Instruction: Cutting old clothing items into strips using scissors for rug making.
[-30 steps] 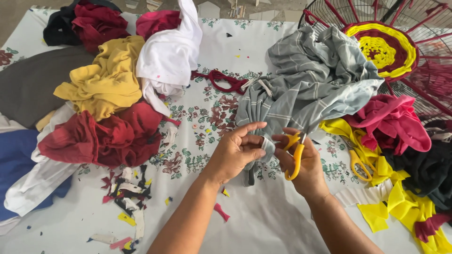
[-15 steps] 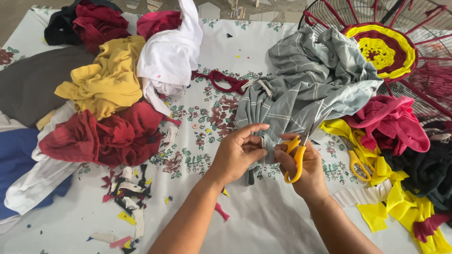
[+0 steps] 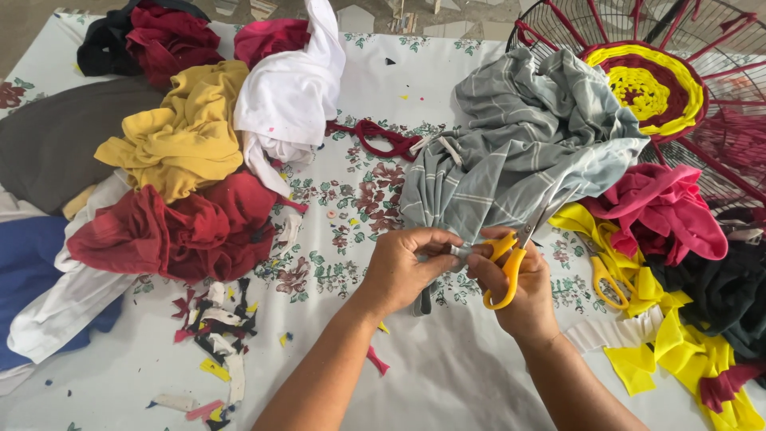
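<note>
Right hand (image 3: 523,291) grips yellow-handled scissors (image 3: 504,267), blades angled up into grey striped fabric (image 3: 523,152). Left hand (image 3: 407,267) pinches fabric's lower edge just beside blades. Fabric heaps away from both hands. All on white floral cloth (image 3: 351,191). Left: piled yellow, red, white garments; cut scraps (image 3: 215,335). Right: second pair of scissors (image 3: 604,275), round wire frame (image 3: 638,80) with woven centre.
</note>
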